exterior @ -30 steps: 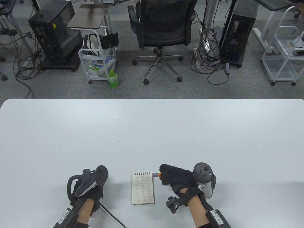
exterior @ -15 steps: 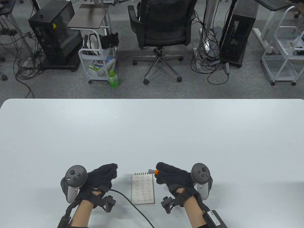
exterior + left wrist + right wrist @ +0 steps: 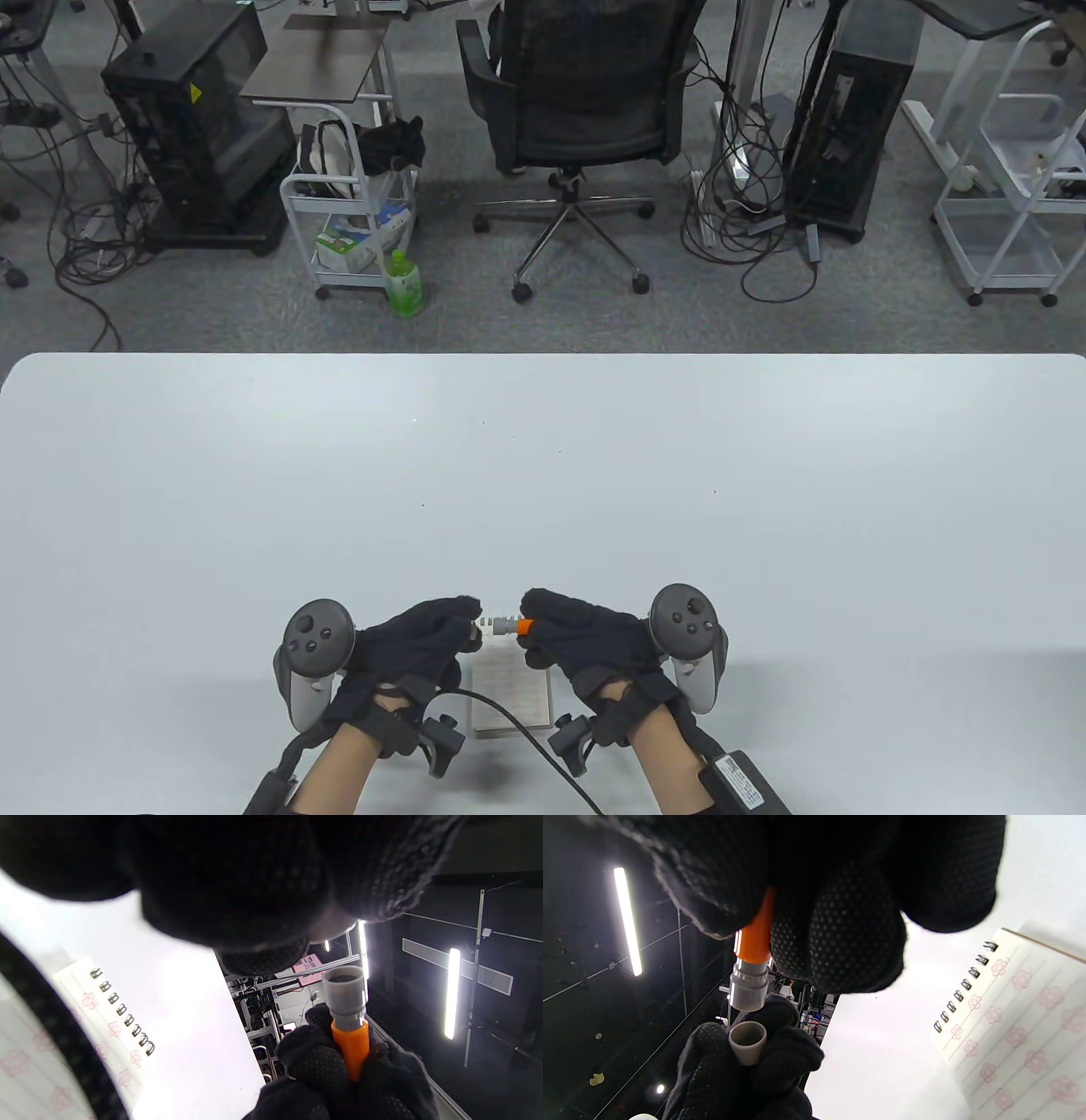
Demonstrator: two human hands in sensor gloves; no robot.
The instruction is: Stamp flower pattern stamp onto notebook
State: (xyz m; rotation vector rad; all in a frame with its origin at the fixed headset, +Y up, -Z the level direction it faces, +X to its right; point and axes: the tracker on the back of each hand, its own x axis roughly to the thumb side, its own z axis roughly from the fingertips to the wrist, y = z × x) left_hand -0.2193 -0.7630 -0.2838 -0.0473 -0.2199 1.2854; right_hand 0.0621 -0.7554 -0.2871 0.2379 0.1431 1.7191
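Note:
A small spiral notebook (image 3: pixel 512 689) with faint pink flower prints lies near the table's front edge; it also shows in the right wrist view (image 3: pixel 1022 1018) and the left wrist view (image 3: pixel 106 1014). My right hand (image 3: pixel 533 626) grips an orange stamp pen (image 3: pixel 514 626) with a grey end (image 3: pixel 749 986), held level above the notebook's spiral edge. My left hand (image 3: pixel 469 626) pinches a small grey cap (image 3: pixel 747 1041) with its opening facing the stamp's grey end, a short gap apart. The stamp (image 3: pixel 348 1027) shows in the left wrist view too.
A black cable (image 3: pixel 517 739) runs from my left wrist across the notebook's lower part. The white table (image 3: pixel 543 475) stretches wide behind the hands. An office chair (image 3: pixel 581 110), carts and computer towers stand on the floor beyond the far edge.
My left hand has turned over and moved right to the notebook's top edge. My right hand has moved left with the stamp, so both hands now meet above the spiral binding.

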